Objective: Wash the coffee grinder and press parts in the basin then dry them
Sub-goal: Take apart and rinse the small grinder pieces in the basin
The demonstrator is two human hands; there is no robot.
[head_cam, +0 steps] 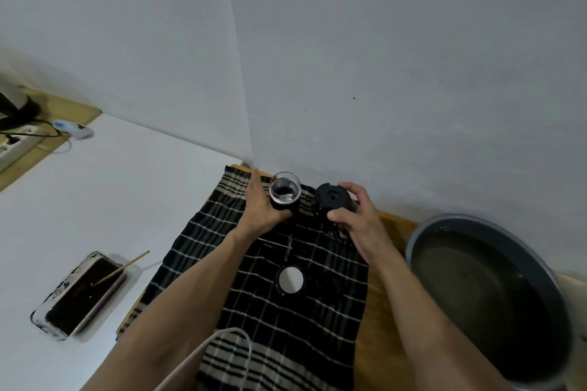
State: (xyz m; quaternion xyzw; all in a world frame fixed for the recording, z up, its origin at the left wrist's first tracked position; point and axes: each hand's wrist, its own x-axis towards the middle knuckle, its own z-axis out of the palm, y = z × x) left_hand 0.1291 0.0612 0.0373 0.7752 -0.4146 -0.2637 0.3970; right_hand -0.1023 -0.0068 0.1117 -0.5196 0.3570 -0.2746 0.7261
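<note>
Grey and round, the wide metal basin (482, 295) sits at the right end of the wooden desk (390, 232) with water in it, well apart from both hands. Beside it a dark checked cloth with pale stripes (286, 320) covers most of the desk, and the parts lie on it: a black round piece with a white centre (290, 279), and a thin metal rod with a small cross-piece (282, 244) just above it. At the far edge of the cloth the right hand (352, 216) has its fingers curled round a black cylindrical grinder body with a flat cap (332, 203). The left hand (263, 209) wraps the dark base of a small clear glass jar (285, 192), thumb hidden behind it.

Nothing looks washed yet. To do this step well, I judge each piece should be carried to the basin singly, the glass gripped low and firmly, and the grinder kept upright so leftover grounds stay inside until over the water.
</note>
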